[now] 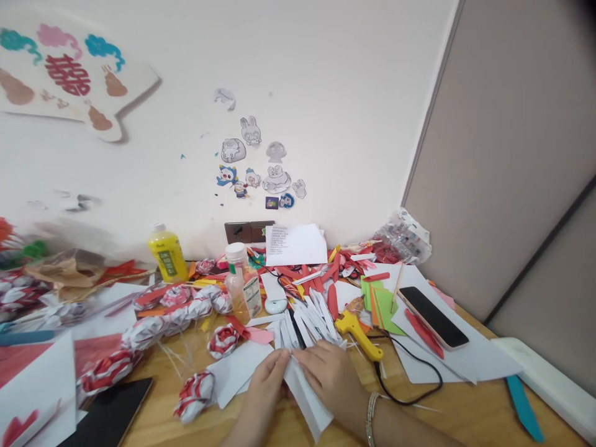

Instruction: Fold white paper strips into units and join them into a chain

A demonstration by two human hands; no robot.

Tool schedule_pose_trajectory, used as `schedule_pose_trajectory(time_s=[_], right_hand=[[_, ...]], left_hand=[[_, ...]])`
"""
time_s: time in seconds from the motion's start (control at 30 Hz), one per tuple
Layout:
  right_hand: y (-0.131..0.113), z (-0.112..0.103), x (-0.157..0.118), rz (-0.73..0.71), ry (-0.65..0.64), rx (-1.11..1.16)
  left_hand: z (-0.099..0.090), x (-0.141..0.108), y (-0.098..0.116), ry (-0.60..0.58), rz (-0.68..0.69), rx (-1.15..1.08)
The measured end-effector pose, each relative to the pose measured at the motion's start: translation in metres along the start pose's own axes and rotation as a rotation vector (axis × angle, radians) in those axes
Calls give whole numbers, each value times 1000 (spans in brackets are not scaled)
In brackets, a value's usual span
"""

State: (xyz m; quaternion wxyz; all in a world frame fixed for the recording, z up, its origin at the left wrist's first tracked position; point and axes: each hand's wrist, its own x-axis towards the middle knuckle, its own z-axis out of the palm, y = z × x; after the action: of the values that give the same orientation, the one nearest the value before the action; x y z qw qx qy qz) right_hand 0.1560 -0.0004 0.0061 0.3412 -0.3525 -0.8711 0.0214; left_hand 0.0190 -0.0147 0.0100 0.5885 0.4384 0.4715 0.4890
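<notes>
A folded strip of white paper (307,403) is between my two hands at the bottom centre. My left hand (269,380) pinches its upper end between thumb and fingers. My right hand (328,372), with a bracelet at the wrist, grips the same paper along its right side near the top. Just beyond my fingertips lies a pile of folded white paper strips (314,320). A yellow glue gun (358,335) with a black cord rests to the right of my right hand. Red and white paper balls (194,396) sit to the left.
Bottles (167,254) stand near the wall, one yellow and one clear (242,288). A phone (433,315) lies on white sheets at the right, and a black tablet-like object (112,413) at the lower left. Red paper scraps (321,279) cover the back of the wooden table (400,425).
</notes>
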Motion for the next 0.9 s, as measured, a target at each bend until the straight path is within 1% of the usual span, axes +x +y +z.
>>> schedule_pose_trajectory(time_s=[0.07, 0.13, 0.2, 0.33, 0.43, 0.7, 0.9], right_hand=[[1, -2, 0, -66, 22, -25], [1, -3, 0, -84, 31, -1], [1, -5, 1, -40, 28, 66], [2, -6, 2, 144, 79, 219], [5, -3, 3, 239, 112, 288], [10, 5, 2, 324, 82, 314], [10, 4, 2, 333, 89, 345]], left_hand=[[-1, 1, -1, -3, -5, -2], [-3, 2, -1, -7, -2, 5], [-4, 2, -2, -13, 4, 13], [-5, 1, -2, -28, 16, 24], [-2, 1, -2, -45, 16, 18], [0, 1, -2, -50, -21, -18], [-1, 1, -2, -26, -20, 9]])
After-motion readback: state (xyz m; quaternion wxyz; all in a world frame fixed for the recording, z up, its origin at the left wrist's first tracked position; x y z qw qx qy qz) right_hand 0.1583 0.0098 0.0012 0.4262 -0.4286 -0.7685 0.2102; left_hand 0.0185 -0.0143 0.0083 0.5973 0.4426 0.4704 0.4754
